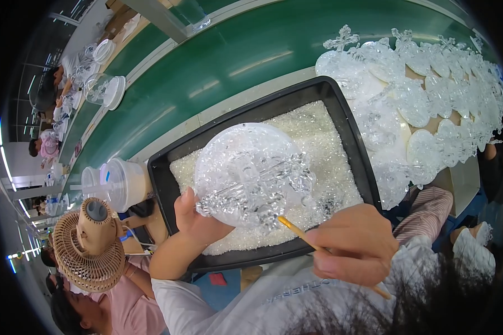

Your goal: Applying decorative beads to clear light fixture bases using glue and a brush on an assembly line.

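Observation:
My left hand [198,220] grips the lower left of a round white base [229,139], its thumb up at the rim and its other fingers mostly hidden below. A clear, faceted cross-shaped ornament [251,181] lies across the base, with small glittering bits around it. My right hand [352,245] pinches a thin wooden stick [296,228] with a yellow tip, pointing at the ornament's lower end; I cannot tell whether it touches. Beneath the base, a black tray [346,120] holds a layer of clear, glassy granules [324,148].
Many similar clear ornaments on round bases [425,106] crowd the right side. Clear plastic tubs [126,181] stand left of the tray, near a beige fan [89,245]. A green conveyor belt [229,61] runs behind. A co-worker in pink [128,307] sits at lower left.

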Action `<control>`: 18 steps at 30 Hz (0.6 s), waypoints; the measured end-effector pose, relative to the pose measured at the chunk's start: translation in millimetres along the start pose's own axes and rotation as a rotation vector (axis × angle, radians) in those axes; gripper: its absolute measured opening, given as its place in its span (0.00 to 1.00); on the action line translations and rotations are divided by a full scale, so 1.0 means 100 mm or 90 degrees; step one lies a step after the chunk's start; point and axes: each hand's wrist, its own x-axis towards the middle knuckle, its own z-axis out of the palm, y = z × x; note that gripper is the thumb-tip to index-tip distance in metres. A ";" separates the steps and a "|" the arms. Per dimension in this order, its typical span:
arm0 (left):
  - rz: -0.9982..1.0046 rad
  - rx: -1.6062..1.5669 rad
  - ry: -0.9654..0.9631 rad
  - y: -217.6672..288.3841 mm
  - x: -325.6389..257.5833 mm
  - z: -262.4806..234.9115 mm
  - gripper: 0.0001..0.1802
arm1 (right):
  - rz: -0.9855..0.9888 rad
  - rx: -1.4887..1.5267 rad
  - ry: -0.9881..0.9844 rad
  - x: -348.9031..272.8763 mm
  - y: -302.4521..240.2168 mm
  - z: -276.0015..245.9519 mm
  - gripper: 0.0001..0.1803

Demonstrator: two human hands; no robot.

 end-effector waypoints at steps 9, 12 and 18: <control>-0.010 0.032 -0.023 -0.02 0.00 -0.02 0.47 | 0.011 0.018 0.001 -0.01 0.00 0.01 0.21; -0.028 0.042 -0.014 -0.01 -0.05 -0.13 0.47 | 0.034 0.010 -0.022 0.06 -0.02 -0.02 0.21; -0.047 0.035 0.014 -0.03 -0.07 -0.12 0.47 | 0.031 0.020 -0.034 0.05 0.00 -0.03 0.23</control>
